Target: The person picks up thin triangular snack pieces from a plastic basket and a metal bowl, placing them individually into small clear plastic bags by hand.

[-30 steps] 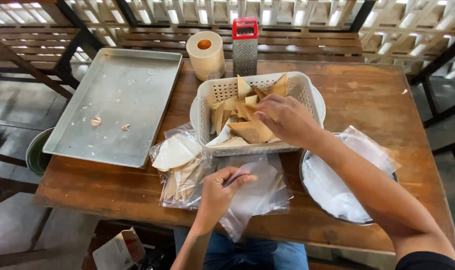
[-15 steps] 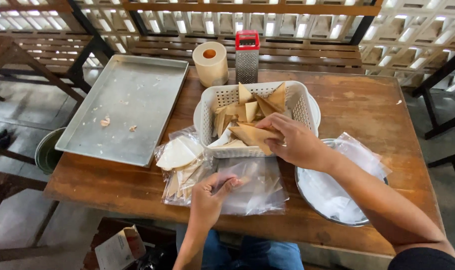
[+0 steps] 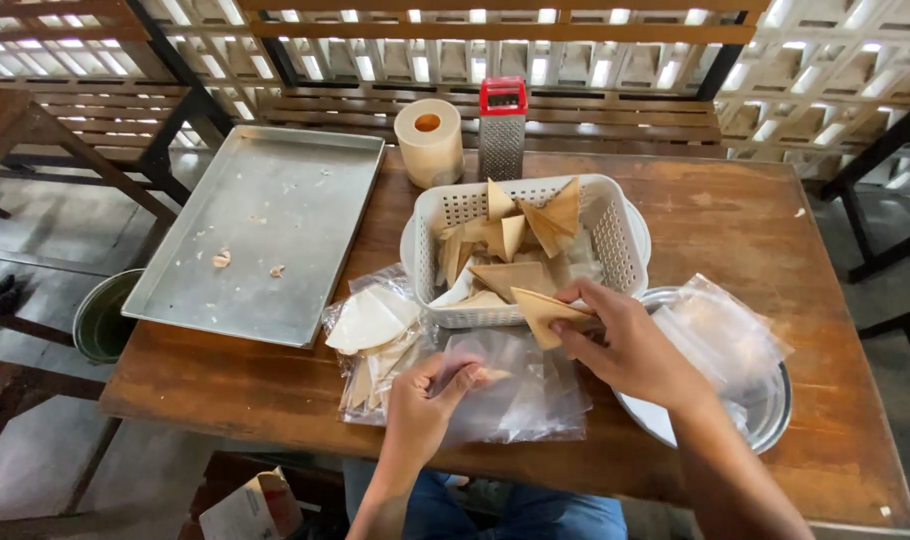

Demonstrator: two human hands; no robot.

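The right hand (image 3: 630, 345) pinches a thin, brittle-looking triangular crisp (image 3: 547, 312) by its edge beside the white basket (image 3: 620, 240); the left hand (image 3: 430, 400) grips a limp clear plastic bag (image 3: 520, 395) at its mouth on the surface (image 3: 735, 215).

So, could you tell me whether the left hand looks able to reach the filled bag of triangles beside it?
Probably yes: the left hand pinches an empty clear bag, and the filled bag lies just beside it, nothing between.

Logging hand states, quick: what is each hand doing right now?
Left hand: closed, pinching the clear plastic bag on the table.
Right hand: closed on a tan triangular piece beside the white basket.
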